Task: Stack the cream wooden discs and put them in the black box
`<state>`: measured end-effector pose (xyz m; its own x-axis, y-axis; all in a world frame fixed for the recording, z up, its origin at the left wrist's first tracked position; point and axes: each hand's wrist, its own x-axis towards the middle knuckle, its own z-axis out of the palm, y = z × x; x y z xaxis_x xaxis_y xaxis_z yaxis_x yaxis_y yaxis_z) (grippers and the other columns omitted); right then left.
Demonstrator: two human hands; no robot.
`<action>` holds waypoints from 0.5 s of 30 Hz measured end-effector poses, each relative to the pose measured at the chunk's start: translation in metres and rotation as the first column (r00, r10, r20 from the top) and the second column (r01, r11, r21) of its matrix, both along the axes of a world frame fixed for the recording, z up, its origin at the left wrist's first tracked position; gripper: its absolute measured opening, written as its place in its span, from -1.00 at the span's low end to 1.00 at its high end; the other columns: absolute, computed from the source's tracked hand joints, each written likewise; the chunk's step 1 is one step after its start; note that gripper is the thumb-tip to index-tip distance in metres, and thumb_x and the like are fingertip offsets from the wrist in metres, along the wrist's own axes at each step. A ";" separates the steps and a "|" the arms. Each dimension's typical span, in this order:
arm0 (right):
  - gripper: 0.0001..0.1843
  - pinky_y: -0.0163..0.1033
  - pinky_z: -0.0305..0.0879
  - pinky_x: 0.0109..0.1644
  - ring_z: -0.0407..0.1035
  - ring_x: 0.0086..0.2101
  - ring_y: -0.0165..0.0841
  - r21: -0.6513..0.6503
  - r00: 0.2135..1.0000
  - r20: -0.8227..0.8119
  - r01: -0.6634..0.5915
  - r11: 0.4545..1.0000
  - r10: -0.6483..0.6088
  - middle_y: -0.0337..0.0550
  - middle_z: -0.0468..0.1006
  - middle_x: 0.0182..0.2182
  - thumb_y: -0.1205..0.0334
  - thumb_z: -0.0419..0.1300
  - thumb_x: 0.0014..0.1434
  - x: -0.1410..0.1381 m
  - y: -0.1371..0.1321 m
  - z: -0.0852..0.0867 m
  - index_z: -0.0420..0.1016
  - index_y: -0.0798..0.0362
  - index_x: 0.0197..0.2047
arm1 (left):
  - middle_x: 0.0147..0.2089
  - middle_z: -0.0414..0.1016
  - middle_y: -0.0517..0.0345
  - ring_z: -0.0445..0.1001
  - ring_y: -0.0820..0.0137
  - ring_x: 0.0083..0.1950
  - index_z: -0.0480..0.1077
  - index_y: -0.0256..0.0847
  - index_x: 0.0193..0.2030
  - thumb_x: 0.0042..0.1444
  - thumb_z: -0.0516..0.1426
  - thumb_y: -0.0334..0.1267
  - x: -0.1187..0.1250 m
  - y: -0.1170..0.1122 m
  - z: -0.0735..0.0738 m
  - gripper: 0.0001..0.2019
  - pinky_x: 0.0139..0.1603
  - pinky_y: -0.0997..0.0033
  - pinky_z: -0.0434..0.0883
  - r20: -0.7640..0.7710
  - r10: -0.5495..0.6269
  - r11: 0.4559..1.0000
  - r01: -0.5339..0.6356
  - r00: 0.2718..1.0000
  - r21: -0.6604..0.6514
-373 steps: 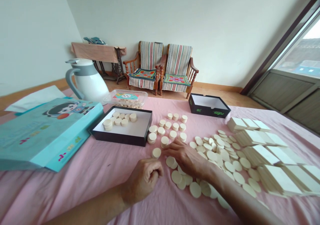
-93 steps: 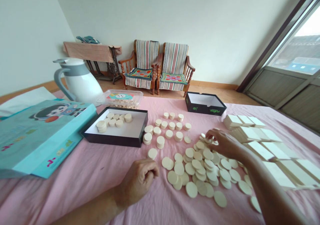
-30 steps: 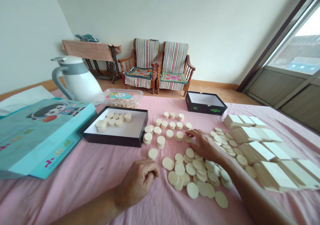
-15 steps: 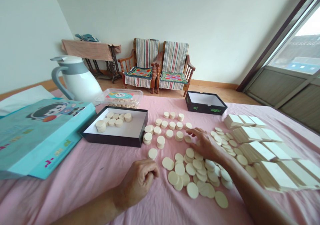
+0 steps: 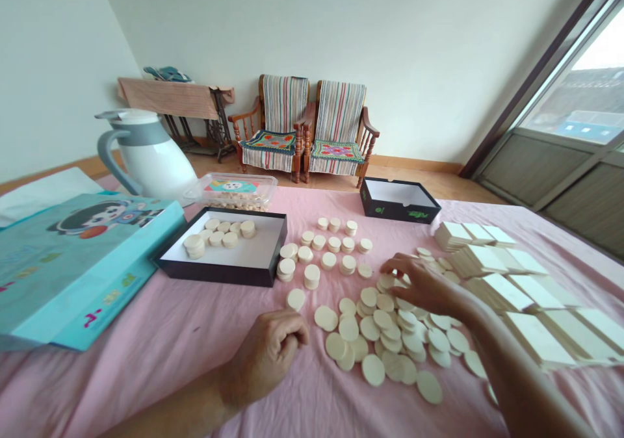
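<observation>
Several loose cream discs (image 5: 385, 334) lie scattered on the pink cloth (image 5: 160, 340). My right hand (image 5: 423, 285) rests over the far part of that scatter, fingers curled down onto the discs. Whether it holds one I cannot see. My left hand (image 5: 267, 355) lies on the cloth as a loose fist, near a single disc (image 5: 295, 298). Small stacks of discs (image 5: 325, 249) stand in rows beyond the scatter. A black tray (image 5: 258, 269) holds several more short stacks (image 5: 219, 233).
Stacks of cream rectangular cards (image 5: 507, 282) fill the right side. A second black box (image 5: 397, 201) sits farther back. A teal book-like box (image 5: 78, 256), a white jug (image 5: 146, 155) and a clear plastic container (image 5: 236, 191) stand at the left. Two striped chairs (image 5: 307, 132) stand by the wall.
My right hand has drawn back to the right, from beside the small stacks to the loose discs. The left fist has stayed where it was.
</observation>
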<state>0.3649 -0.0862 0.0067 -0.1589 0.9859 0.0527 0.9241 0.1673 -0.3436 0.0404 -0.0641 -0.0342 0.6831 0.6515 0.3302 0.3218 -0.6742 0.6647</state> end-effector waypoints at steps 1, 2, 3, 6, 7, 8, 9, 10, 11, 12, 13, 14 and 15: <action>-0.79 -0.21 0.28 -0.21 0.39 -0.34 -0.30 -0.014 1.000 0.008 -0.007 1.000 0.007 -0.14 0.51 -0.33 0.30 0.17 0.00 -0.002 0.000 0.000 0.50 0.00 -0.24 | -0.52 0.40 0.23 0.35 0.52 -0.46 0.31 -0.26 -0.52 -0.17 -0.11 -0.64 0.000 0.000 0.000 -0.73 -0.40 0.57 0.23 0.000 0.001 1.000 -0.001 1.000 0.000; -0.80 -0.21 0.28 -0.22 0.39 -0.34 -0.31 -0.022 1.000 0.012 -0.010 1.000 0.010 -0.13 0.51 -0.33 0.30 0.16 0.00 -0.004 0.001 0.000 0.50 0.00 -0.24 | -0.52 0.40 0.23 0.35 0.52 -0.46 0.31 -0.26 -0.52 -0.17 -0.11 -0.64 0.000 0.000 0.000 -0.73 -0.40 0.57 0.23 0.000 0.002 1.000 -0.002 1.000 -0.001; -0.80 -0.22 0.28 -0.23 0.39 -0.34 -0.31 -0.023 1.000 0.013 -0.012 1.000 0.013 -0.12 0.50 -0.33 0.31 0.15 0.01 -0.006 0.001 0.000 0.49 0.01 -0.25 | -0.52 0.40 0.23 0.35 0.52 -0.46 0.30 -0.26 -0.52 -0.17 -0.11 -0.65 0.000 0.000 0.000 -0.73 -0.40 0.57 0.23 0.000 0.002 1.000 -0.002 1.000 -0.004; -0.80 -0.23 0.28 -0.23 0.39 -0.34 -0.33 0.040 1.000 -0.010 -0.002 0.999 0.002 -0.12 0.49 -0.32 0.33 0.11 0.04 -0.010 0.004 -0.001 0.47 0.02 -0.24 | -0.52 0.40 0.23 0.35 0.52 -0.46 0.31 -0.26 -0.52 -0.16 -0.11 -0.64 0.000 0.000 0.000 -0.73 -0.39 0.56 0.23 -0.004 -0.003 1.000 0.003 1.000 -0.008; -0.80 -0.24 0.28 -0.23 0.39 -0.34 -0.34 0.081 0.999 -0.033 0.011 0.997 -0.009 -0.12 0.48 -0.31 0.33 0.10 0.06 -0.012 0.006 -0.002 0.45 0.02 -0.21 | -0.52 0.40 0.23 0.35 0.52 -0.46 0.31 -0.26 -0.52 -0.16 -0.11 -0.64 0.000 0.000 0.000 -0.73 -0.39 0.56 0.23 -0.006 -0.005 1.000 0.005 1.000 -0.008; -0.79 -0.24 0.29 -0.23 0.39 -0.33 -0.35 0.127 0.998 -0.063 0.030 0.991 -0.022 -0.12 0.48 -0.29 0.32 0.08 0.08 -0.014 0.008 -0.004 0.43 0.02 -0.19 | -0.53 0.39 0.23 0.35 0.52 -0.46 0.31 -0.26 -0.52 -0.16 -0.11 -0.65 0.000 0.000 0.000 -0.73 -0.40 0.56 0.23 -0.007 -0.005 1.000 0.005 1.000 -0.008; -0.77 -0.25 0.29 -0.23 0.39 -0.33 -0.35 0.169 0.995 -0.089 0.047 0.984 -0.032 -0.12 0.47 -0.28 0.32 0.08 0.09 -0.016 0.010 -0.007 0.41 0.02 -0.16 | -0.53 0.39 0.23 0.35 0.52 -0.47 0.31 -0.26 -0.52 -0.16 -0.11 -0.65 0.000 0.000 0.000 -0.72 -0.40 0.56 0.22 -0.008 -0.005 1.000 0.005 1.000 -0.009; -0.76 -0.25 0.29 -0.22 0.39 -0.32 -0.35 0.206 0.993 -0.109 0.058 0.977 -0.036 -0.12 0.47 -0.27 0.32 0.08 0.09 -0.019 0.012 -0.010 0.39 0.02 -0.13 | -0.53 0.39 0.23 0.35 0.52 -0.47 0.31 -0.26 -0.52 -0.17 -0.11 -0.65 0.000 0.000 0.000 -0.72 -0.40 0.56 0.22 -0.008 -0.003 1.000 0.003 1.000 -0.010; -0.74 -0.24 0.29 -0.20 0.39 -0.30 -0.34 0.232 0.992 -0.118 0.059 0.971 -0.032 -0.12 0.46 -0.25 0.32 0.09 0.09 -0.021 0.014 -0.014 0.38 0.02 -0.11 | -0.53 0.39 0.23 0.35 0.52 -0.47 0.31 -0.26 -0.52 -0.17 -0.11 -0.65 0.000 0.000 0.000 -0.72 -0.40 0.56 0.22 -0.007 -0.002 1.000 0.002 1.000 -0.012; -0.72 -0.23 0.29 -0.19 0.39 -0.28 -0.33 0.251 0.993 -0.120 0.051 0.967 -0.021 -0.11 0.46 -0.25 0.32 0.09 0.08 -0.022 0.016 -0.017 0.37 0.03 -0.09 | -0.53 0.40 0.23 0.35 0.52 -0.46 0.31 -0.26 -0.52 -0.17 -0.11 -0.65 0.000 0.000 0.000 -0.72 -0.40 0.57 0.23 -0.005 -0.003 1.000 0.002 1.000 -0.013; -0.70 -0.22 0.29 -0.17 0.38 -0.26 -0.32 0.258 0.993 -0.117 0.039 0.965 -0.009 -0.10 0.46 -0.24 0.33 0.10 0.08 -0.024 0.017 -0.020 0.36 0.03 -0.07 | -0.52 0.40 0.23 0.35 0.52 -0.46 0.31 -0.26 -0.52 -0.17 -0.11 -0.65 0.000 0.000 0.000 -0.72 -0.40 0.57 0.23 -0.003 -0.003 1.000 0.003 1.000 -0.014; -0.68 -0.21 0.29 -0.16 0.38 -0.24 -0.31 0.260 0.993 -0.114 0.029 0.965 0.001 -0.10 0.46 -0.24 0.33 0.10 0.07 -0.025 0.019 -0.023 0.35 0.04 -0.06 | -0.52 0.40 0.23 0.35 0.52 -0.46 0.31 -0.26 -0.52 -0.17 -0.11 -0.65 -0.001 0.000 0.000 -0.72 -0.39 0.57 0.23 0.000 -0.003 1.000 0.003 1.000 -0.014; -0.67 -0.20 0.29 -0.15 0.37 -0.23 -0.30 0.259 0.993 -0.114 0.019 0.966 0.011 -0.09 0.45 -0.24 0.34 0.10 0.07 -0.025 0.020 -0.025 0.34 0.04 -0.04 | -0.52 0.40 0.23 0.36 0.52 -0.46 0.30 -0.26 -0.52 -0.17 -0.11 -0.65 -0.001 0.000 -0.001 -0.72 -0.39 0.57 0.23 0.002 -0.005 1.000 0.005 1.000 -0.013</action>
<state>0.3394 -0.0666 -0.0186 -0.1331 0.9366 0.3241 0.8825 0.2608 -0.3913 0.0398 -0.0640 -0.0347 0.6858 0.6522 0.3229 0.3174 -0.6673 0.6738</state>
